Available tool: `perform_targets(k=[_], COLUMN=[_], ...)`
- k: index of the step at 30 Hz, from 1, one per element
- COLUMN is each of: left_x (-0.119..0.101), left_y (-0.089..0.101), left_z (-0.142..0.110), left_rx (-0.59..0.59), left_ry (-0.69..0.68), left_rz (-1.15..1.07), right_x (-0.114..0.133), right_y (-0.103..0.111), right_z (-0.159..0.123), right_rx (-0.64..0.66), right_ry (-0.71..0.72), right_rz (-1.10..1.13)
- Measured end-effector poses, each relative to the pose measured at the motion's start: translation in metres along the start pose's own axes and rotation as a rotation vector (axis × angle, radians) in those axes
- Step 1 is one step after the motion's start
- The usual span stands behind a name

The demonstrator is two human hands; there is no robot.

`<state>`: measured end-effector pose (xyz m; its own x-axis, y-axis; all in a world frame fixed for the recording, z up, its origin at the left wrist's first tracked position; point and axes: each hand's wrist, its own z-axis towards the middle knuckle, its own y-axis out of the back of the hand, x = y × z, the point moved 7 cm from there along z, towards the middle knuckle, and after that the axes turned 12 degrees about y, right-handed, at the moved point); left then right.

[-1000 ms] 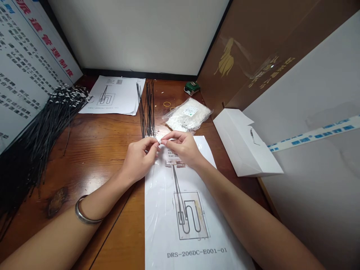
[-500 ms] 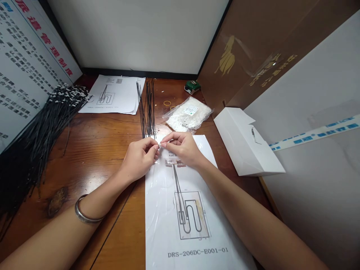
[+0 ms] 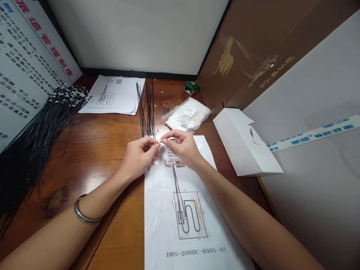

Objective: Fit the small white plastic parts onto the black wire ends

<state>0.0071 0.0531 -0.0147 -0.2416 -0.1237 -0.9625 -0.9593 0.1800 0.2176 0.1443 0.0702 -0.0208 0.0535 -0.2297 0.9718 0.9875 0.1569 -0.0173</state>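
- Our left hand [image 3: 139, 155] and right hand [image 3: 184, 148] pinch a tiny piece [image 3: 159, 141] between them, too small to describe.
- Beneath: printed sheet [image 3: 157, 217], glossy wooden table [image 3: 112, 131].
- Beyond: slim black wires [image 3: 147, 108], pale panel [image 3: 140, 33].

We've got a brown wood table [image 3: 112, 131] w/ a dark knot [image 3: 57, 200] & a seam, its shiny top catching glare. Behind the table we see a pale grey panel [image 3: 140, 33] w/ blk trim [image 3: 168, 76] along its bottom. Left of the table: white board [image 3: 17, 63] w/ red & blk Chinese txt. Rt of the table: brown panel [image 3: 253, 30] w/ gold emblem [image 3: 226, 62], then a pale grey surface [image 3: 315, 195] crossed by a blue-&-white strip [image 3: 323, 133].
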Motion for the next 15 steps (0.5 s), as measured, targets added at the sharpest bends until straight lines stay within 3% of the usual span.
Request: perform_targets(k=[4,8,12,15], left_x=[-0.001,-0.01,-0.025,-0.031], left_y=[0.0,0.005,0.009,0.008], left_z=[-0.001,-0.005,-0.014,-0.022], left_rx=[-0.011,-0.118,-0.22,-0.214], left_ry=[-0.023,-0.136,-0.238,-0.22], left_rz=[0.006,0.075,0.199,0.373], right_x=[-0.001,-0.003,-0.005,-0.007], right_y=[-0.003,0.003,0.007,0.011], right_z=[0.0,0.003,0.003,0.003], right_rx=[0.02,-0.071,-0.132,-0.195], right_ry=[-0.011,0.005,0.008,0.011], right_rz=[0.029,0.127,0.167,0.176])
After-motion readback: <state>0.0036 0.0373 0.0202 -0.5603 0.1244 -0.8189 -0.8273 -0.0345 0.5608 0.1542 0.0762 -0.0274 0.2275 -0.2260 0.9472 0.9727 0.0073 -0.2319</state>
